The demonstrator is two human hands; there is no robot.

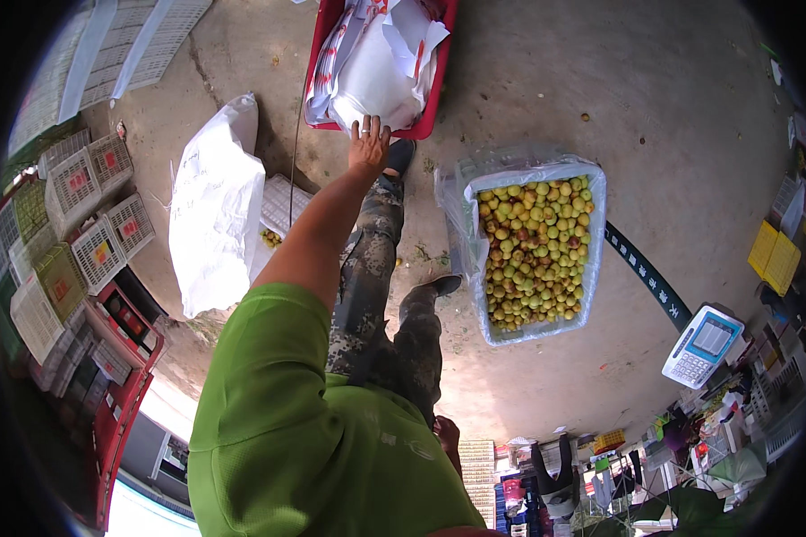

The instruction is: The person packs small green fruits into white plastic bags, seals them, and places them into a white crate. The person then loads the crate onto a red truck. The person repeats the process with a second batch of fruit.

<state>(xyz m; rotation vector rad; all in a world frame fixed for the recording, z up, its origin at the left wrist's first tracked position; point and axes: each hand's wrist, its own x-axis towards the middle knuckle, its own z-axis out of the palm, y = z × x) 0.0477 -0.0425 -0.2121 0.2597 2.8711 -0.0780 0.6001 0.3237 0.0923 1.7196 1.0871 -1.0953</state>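
My left hand [369, 142], with a ring on one finger, reaches to the near end of a red plastic crate [433, 101]. Its fingers lie on white sheeting [373, 74] inside; whether they grip it or the rim cannot be told. Red-printed white paper lines the crate. Low by my hip, my right hand [447, 433] is partly hidden by my green shirt, so its grip is unclear. Right of my legs stands a crate lined with clear plastic [598, 221], filled with round yellow-green fruit [537, 248].
A large white sack [215, 215] and a pale crate [283, 201] stand left of my legs. A platform scale's display [704, 346] is at right. Stacked plastic crates [74, 184] and a red cart frame [131, 409] line the left side. Another person [554, 480] is at bottom right.
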